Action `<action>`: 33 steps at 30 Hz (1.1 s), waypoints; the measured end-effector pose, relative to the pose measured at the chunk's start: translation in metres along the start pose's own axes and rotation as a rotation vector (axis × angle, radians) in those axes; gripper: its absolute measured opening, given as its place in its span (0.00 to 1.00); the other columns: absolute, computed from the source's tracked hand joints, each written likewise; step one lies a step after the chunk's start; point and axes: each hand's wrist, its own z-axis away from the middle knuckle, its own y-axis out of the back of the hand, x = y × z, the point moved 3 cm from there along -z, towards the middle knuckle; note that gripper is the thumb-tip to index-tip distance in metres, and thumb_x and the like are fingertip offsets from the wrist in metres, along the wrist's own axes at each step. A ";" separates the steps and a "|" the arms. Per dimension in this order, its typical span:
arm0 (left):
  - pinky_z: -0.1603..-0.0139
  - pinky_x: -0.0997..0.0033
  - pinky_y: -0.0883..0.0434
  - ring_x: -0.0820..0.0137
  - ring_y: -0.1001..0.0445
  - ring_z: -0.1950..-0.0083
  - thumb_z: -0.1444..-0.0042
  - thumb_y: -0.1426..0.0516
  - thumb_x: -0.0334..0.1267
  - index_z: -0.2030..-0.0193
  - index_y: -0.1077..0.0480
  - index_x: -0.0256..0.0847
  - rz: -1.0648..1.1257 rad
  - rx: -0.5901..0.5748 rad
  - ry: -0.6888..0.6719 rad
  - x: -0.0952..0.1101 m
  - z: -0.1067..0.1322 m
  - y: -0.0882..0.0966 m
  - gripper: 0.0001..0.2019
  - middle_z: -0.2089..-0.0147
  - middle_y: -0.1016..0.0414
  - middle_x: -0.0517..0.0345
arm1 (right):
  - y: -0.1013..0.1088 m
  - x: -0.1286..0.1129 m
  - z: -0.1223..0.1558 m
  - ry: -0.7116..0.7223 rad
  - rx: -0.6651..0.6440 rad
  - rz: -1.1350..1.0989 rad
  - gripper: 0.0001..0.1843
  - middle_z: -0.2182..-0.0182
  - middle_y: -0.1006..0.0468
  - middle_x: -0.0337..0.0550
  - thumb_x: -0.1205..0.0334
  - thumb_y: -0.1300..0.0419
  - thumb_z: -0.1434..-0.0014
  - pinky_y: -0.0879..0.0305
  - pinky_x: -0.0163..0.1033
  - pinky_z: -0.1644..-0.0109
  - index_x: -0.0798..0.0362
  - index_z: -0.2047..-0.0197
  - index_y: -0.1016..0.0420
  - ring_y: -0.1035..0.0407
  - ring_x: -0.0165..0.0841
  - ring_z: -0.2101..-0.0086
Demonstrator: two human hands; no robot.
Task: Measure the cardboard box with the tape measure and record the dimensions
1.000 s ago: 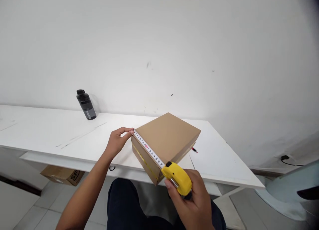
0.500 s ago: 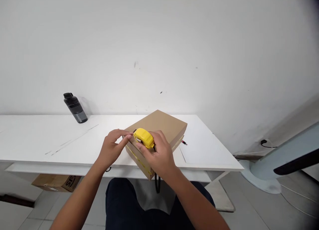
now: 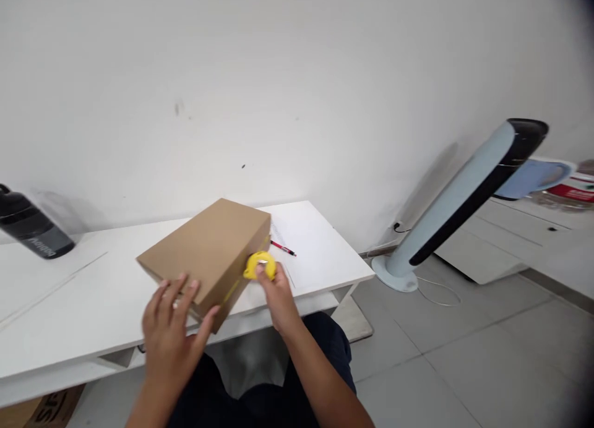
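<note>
A closed brown cardboard box [image 3: 208, 242] sits on the white table, turned cornerwise and jutting over its front edge. My left hand [image 3: 174, 326] rests against the near corner, fingers spread on the top edge and thumb by the right side. Between the fingers and thumb of my right hand [image 3: 278, 292] is a yellow tape measure [image 3: 260, 265], held beside the box's right side. A strip of yellow tape runs along that side, partly hidden by the case.
Right of the box, a red and black pen [image 3: 283, 248] lies on white paper [image 3: 306, 252]. A dark bottle [image 3: 34, 224] stands at the far left. Beyond the table's right end are a tower fan [image 3: 455, 205] and a white cabinet [image 3: 492, 239].
My view has swung right. My right hand has brought the tape measure from above the box's top to its right side. My left hand has gone from pinching to spread on the near corner.
</note>
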 end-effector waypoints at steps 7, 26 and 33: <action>0.30 0.39 0.40 0.45 0.41 0.29 0.43 0.35 0.41 0.28 0.44 0.47 -0.112 0.085 0.111 -0.050 -0.005 -0.011 0.37 0.34 0.35 0.41 | 0.009 -0.011 -0.017 -0.066 -0.278 0.606 0.18 0.64 0.22 0.40 0.44 0.41 0.39 0.33 0.39 0.62 0.48 0.55 0.29 0.27 0.38 0.63; 0.30 0.42 0.40 0.50 0.50 0.23 0.32 0.50 0.44 0.35 0.35 0.43 0.221 -0.442 0.011 0.052 -0.008 -0.118 0.21 0.27 0.42 0.44 | 0.000 0.003 -0.113 0.202 -0.172 1.388 0.26 0.32 0.37 0.59 0.53 0.59 0.26 0.44 0.55 0.39 0.56 0.40 0.27 0.44 0.51 0.35; 0.29 0.26 0.64 0.43 0.52 0.23 0.32 0.57 0.57 0.37 0.31 0.40 0.186 -0.717 0.072 0.046 -0.056 -0.213 0.29 0.28 0.39 0.37 | 0.088 -0.003 -0.127 0.197 -0.267 1.542 0.19 0.43 0.26 0.61 0.58 0.51 0.28 0.47 0.53 0.37 0.58 0.48 0.23 0.38 0.49 0.39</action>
